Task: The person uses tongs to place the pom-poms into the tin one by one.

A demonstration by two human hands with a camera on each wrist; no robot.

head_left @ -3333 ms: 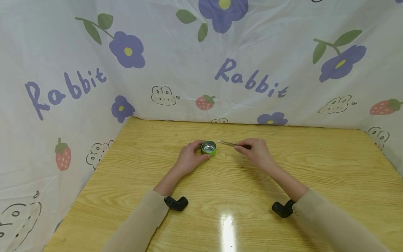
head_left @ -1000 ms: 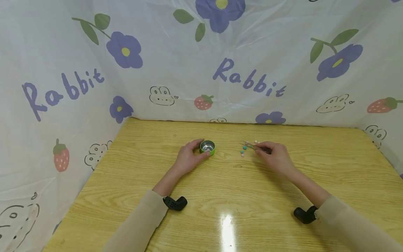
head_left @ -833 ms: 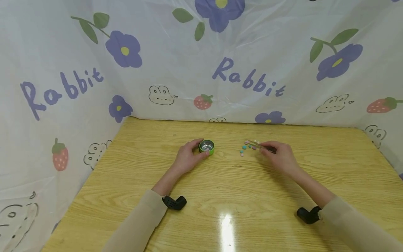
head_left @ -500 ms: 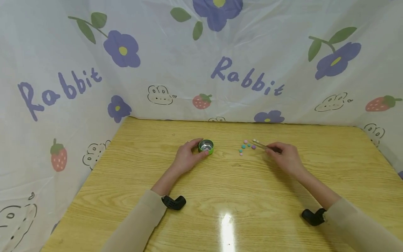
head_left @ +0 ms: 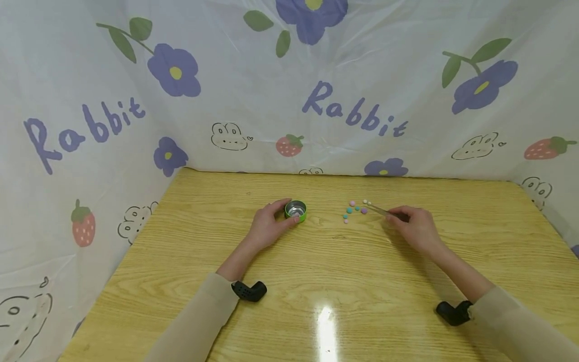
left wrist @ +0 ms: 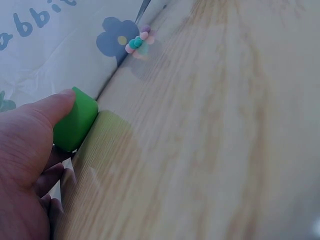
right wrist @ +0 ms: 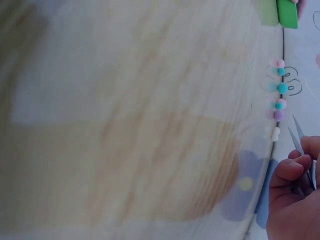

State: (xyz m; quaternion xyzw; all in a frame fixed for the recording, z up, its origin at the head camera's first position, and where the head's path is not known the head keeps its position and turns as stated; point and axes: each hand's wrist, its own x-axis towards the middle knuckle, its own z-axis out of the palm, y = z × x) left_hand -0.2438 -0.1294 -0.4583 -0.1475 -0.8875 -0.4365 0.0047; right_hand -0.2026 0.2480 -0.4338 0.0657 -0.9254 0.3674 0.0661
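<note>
My left hand (head_left: 267, 223) holds a small round green tin (head_left: 302, 218) on the table, thumb at the near side and fingers at the far side. The tin is uncovered, silver inside, with a pale pinkish spot low in it. In my right hand (head_left: 416, 226) I pinch metal tweezers (head_left: 384, 213), pointing left. Their tips (right wrist: 294, 127) stand apart with nothing between them in the right wrist view. Right by the tips in the head view lie white balls (head_left: 365, 201). Left of these are a purple ball (head_left: 364, 211), teal balls (head_left: 349, 210) and pink balls (head_left: 352, 203).
The wood-grain table (head_left: 289, 271) reaches back to a white printed curtain (head_left: 262, 90) that also hangs along both sides. Black wrist devices (head_left: 250, 291) sit at both sleeve cuffs. The small balls lie loose, between the tin and my right hand.
Earlier the tweezers held a pale ball beside the tin. They have since moved right, empty, over the coloured balls to the white ones. The left hand keeps its hold on the tin.
</note>
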